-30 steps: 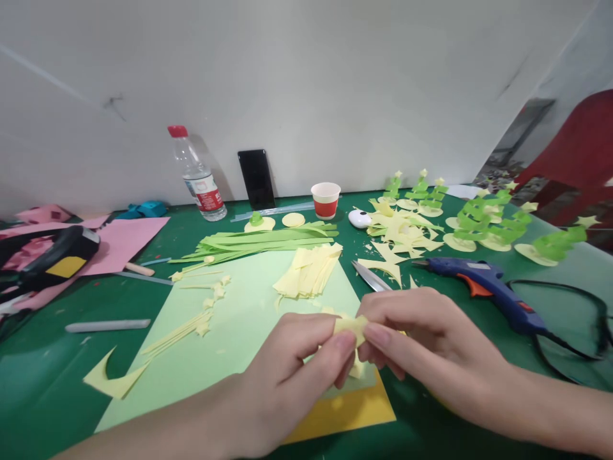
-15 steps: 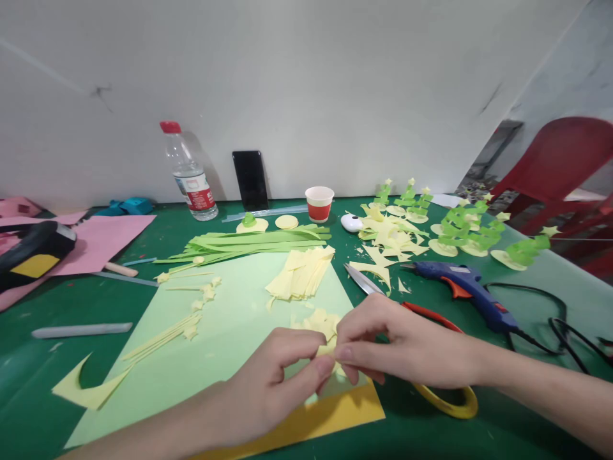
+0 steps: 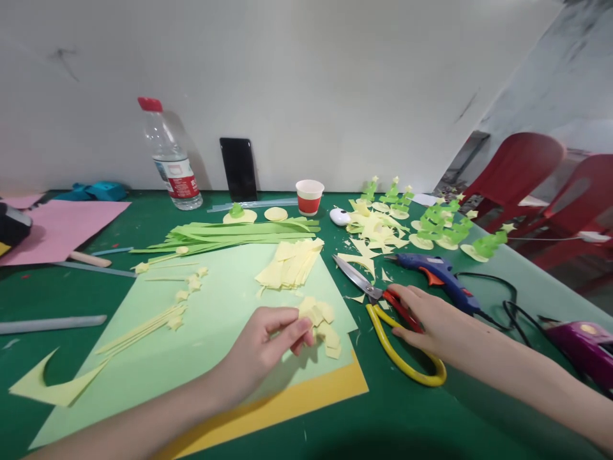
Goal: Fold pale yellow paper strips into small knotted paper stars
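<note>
My left hand (image 3: 272, 338) is closed in a pinch over the light green sheet (image 3: 225, 294), with a small pale yellow paper piece (image 3: 313, 314) at its fingertips. Just beyond and beside it lie several more yellow paper pieces (image 3: 330, 338). To the right, my right hand (image 3: 421, 319) grips the red handle of the scissors (image 3: 371, 292), whose blades point away to the left. The scissors' yellow handle loops below my fingers. Behind the pieces is a stack of yellow paper strips (image 3: 290, 265). Thin strips with small paper stars (image 3: 194, 282) lie at the left of the sheet.
A blue glue gun (image 3: 438, 268) with its cord lies right of the scissors; a purple tool (image 3: 587, 348) is beyond. Green spiral ornaments (image 3: 443, 223), scraps (image 3: 378, 227), green strips (image 3: 230, 236), a paper cup (image 3: 309, 204), phone (image 3: 238, 169) and bottle (image 3: 175, 172) stand along the back.
My right hand has left the left hand's fingertips and moved right onto the scissors' handle. My left hand stays pinched over the sheet. The view has shifted to the right.
</note>
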Demonstrator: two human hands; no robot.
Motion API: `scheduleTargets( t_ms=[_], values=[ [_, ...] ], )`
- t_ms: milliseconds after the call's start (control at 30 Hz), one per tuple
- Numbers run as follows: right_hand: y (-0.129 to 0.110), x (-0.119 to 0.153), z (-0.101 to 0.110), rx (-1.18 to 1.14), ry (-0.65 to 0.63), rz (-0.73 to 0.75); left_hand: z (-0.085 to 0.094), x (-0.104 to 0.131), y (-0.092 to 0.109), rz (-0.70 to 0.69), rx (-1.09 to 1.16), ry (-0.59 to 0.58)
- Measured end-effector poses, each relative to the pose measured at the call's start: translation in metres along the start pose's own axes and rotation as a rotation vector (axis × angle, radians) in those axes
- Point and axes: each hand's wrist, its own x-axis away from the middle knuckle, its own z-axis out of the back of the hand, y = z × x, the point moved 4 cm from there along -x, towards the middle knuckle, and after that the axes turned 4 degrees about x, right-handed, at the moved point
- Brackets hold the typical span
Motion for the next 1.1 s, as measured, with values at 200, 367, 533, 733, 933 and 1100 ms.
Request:
scheduleTargets(
  t_ms=[200, 367, 533, 733, 933, 1100],
  values=[
    [0.002, -0.002, 0.01, -0.116, -0.086, -0.057, -0.001, -0.001, 0.002, 0.012, 0.007, 0.006],
    [0.022, 0.008, 0.015, -0.321, -0.075, 0.024, 0.003, 0.001, 0.007, 0.012, 0.039, 0.054],
    [0.017, 0.014, 0.02, -0.641, 0.02, 0.095, 0.009, -0.006, 0.026, 0.002, 0.078, 0.113],
    [-0.016, 0.009, 0.032, -0.963, -0.006, 0.226, 0.009, -0.032, 0.061, -0.045, 0.162, 0.17],
    [-0.019, -0.004, 0.023, -1.016, 0.055, 0.232, 0.006, -0.045, 0.063, -0.041, 0.274, 0.159],
    [-0.003, -0.003, 0.008, -0.891, 0.117, 0.137, 0.007, -0.048, 0.049, -0.022, 0.315, 0.171]
  ],
)
